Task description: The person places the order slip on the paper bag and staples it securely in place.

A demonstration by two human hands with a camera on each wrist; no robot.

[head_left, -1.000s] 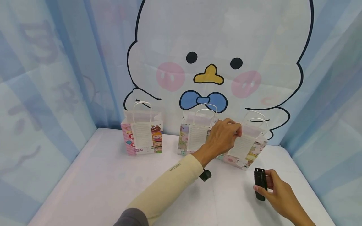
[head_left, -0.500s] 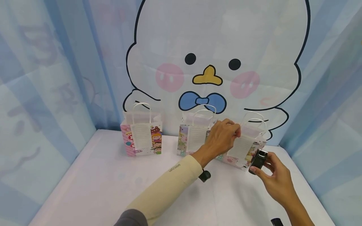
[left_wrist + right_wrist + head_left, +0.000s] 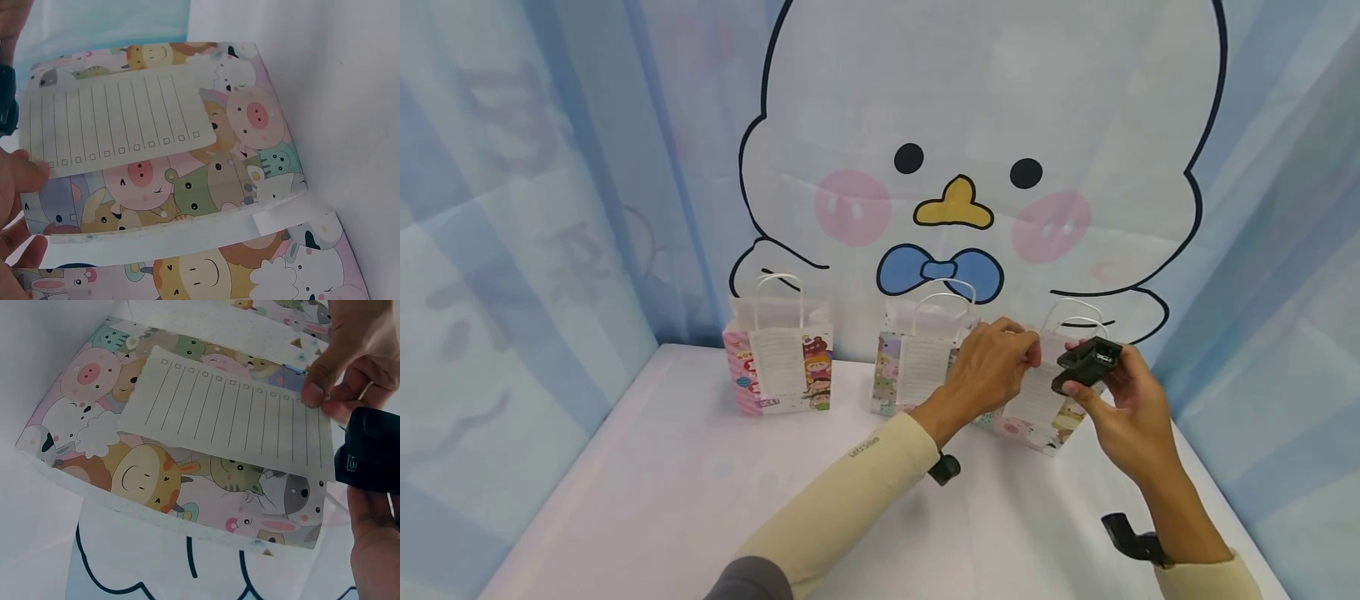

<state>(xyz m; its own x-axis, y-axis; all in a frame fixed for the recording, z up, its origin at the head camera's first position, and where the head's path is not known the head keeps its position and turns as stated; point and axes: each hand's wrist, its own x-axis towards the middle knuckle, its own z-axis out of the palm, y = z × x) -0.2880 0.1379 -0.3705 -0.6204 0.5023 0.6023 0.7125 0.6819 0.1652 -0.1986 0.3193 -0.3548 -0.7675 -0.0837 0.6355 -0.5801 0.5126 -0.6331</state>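
My left hand [image 3: 992, 362] pinches a lined checklist sheet [image 3: 1032, 396] against the front of the right-hand paper gift bag [image 3: 1013, 428], at the bag's top edge. Cartoon animals cover this bag, which stands slightly turned, its white rope handles up. My right hand [image 3: 1131, 417] holds a small black stapler [image 3: 1086, 365] between thumb and fingers, in front of the bag's upper right corner. Seen from the right wrist, the stapler [image 3: 372, 450] is right at the sheet's end, close below the left hand's fingertips [image 3: 315, 390]. The left wrist view shows the sheet [image 3: 119, 125] lying on the bag's printed face.
A middle gift bag [image 3: 886, 362] stands partly behind my left hand. Farther left is a pink gift bag [image 3: 816, 367], also with a lined sheet on its front. All stand on the white table [image 3: 700, 500] before a printed curtain [image 3: 958, 100].
My right hand has lifted the stapler from low over the table up to the right-hand bag's top corner, turning it on the way. My left hand keeps its grip on the sheet.
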